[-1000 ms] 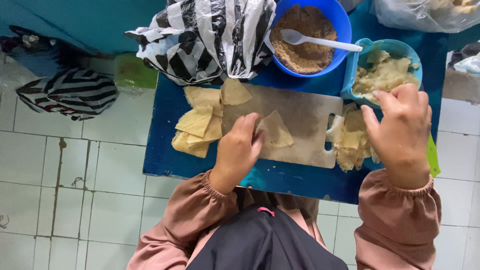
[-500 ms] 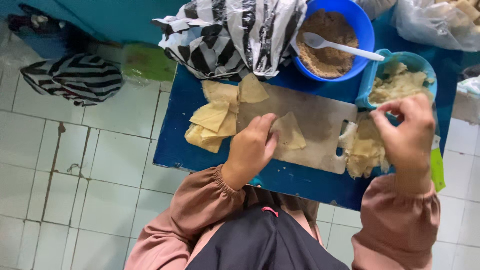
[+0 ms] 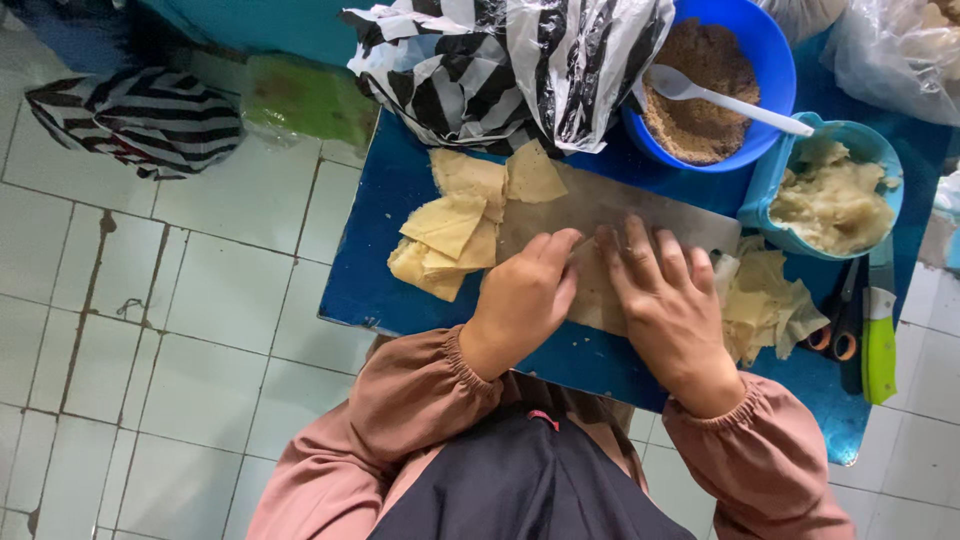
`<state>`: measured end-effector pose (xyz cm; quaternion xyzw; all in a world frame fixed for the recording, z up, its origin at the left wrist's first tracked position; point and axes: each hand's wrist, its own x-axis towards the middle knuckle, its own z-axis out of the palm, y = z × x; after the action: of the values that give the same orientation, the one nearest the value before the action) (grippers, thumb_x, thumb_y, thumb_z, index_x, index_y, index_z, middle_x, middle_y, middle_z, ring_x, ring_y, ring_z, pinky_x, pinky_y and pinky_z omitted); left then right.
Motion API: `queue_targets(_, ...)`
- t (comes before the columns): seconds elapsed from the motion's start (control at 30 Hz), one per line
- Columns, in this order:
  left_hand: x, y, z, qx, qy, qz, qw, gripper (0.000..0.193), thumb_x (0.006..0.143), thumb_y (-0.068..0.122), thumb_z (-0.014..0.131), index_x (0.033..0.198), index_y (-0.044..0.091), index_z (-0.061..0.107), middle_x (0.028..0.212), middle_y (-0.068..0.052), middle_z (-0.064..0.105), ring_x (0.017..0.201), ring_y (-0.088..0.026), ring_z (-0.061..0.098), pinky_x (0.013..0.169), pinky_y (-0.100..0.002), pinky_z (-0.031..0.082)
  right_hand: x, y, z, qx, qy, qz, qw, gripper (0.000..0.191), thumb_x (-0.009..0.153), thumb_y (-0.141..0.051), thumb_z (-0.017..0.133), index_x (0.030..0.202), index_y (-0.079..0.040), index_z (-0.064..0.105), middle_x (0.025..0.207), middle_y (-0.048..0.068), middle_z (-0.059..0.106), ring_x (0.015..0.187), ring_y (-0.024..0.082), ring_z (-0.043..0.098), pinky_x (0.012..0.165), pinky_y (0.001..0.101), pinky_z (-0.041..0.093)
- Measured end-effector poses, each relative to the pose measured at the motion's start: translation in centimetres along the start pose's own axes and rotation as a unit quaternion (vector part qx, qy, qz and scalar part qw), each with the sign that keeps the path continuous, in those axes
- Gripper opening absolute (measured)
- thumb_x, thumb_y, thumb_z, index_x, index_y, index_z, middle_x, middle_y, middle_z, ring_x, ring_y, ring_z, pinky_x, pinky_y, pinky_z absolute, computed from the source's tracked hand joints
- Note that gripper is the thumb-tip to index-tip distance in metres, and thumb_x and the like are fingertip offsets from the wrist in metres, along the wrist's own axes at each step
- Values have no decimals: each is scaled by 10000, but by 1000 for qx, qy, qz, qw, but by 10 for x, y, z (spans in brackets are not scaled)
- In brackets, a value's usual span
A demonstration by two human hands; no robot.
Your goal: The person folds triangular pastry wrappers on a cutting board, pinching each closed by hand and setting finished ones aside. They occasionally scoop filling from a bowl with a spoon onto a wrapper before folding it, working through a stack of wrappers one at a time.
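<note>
Head view. Right hand point(image 3: 665, 305) no longer out over the pile of pale sheets point(image 3: 765, 305) at the right by the teal tub point(image 3: 782, 175); brought in over the last second to the wooden board point(image 3: 620, 205) and laid just beside the left hand point(image 3: 520, 300). Left hand kept where it was, on the thin dough sheet point(image 3: 597, 290) at the near edge of the board. Both hands spread flat now, fingers stretched far-ward and pressing down, nothing gripped or pinched in either; sheet mostly hidden beneath them, only a strip showing between the thumbs. Judged from that: fetching done for the moment, both hands given to the single sheet on the board.

Unmoved around them: stack of folded yellow pieces point(image 3: 450, 235) at the board's left end, blue bowl point(image 3: 790, 70) of brown crumbs with a white spoon point(image 3: 735, 100) at the far side, pale mash in the teal tub, scissors point(image 3: 840, 320) and a green-handled knife point(image 3: 880, 340) at the far right, striped plastic bag point(image 3: 500, 60) beyond the board. All on the low blue table point(image 3: 370, 270) over a tiled floor point(image 3: 180, 300).
</note>
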<state>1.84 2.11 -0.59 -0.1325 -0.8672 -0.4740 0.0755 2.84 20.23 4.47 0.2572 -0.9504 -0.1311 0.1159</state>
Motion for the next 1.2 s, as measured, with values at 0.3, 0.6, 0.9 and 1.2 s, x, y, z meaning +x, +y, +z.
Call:
queue_targets(0.3,2,-5,5,14,-1,13,1000,296,945,134,644,1232,99,584,1004,-120,667,792,-360,682,653,-452,542,-1,21,5,-31,-20,12,999,553,917,-143,546,1465,-157,623,1578,85,493,1396,287,471,1147,479,347)
queue_targets(0.6,12,3,10,45,-32,-12,998,208,905,189,679,1030,75,557,961,-136,623,797,-374,674,649,-472,536,-32,54,10,154,130,203,958,485,909,38,561,1388,9,623,1576,212,468,1500,396,426,1223,535,327)
queue_targets(0.9,22,11,22,132,-44,-18,990,288,812,107,700,1047,81,535,1003,-121,602,954,-332,666,707,-445,575,-50,72,3,152,145,233,949,163,963,-68,741,1104,-79,662,1504,202,542,1470,433,465,1242,499,338)
queue_targets(1.2,19,1,17,130,-39,-19,991,195,904,237,677,944,85,562,912,-129,641,841,-368,675,677,-502,535,65,153,62,405,211,291,840,164,1005,-56,779,1100,13,664,869,109,681,741,173,630,661,303,503)
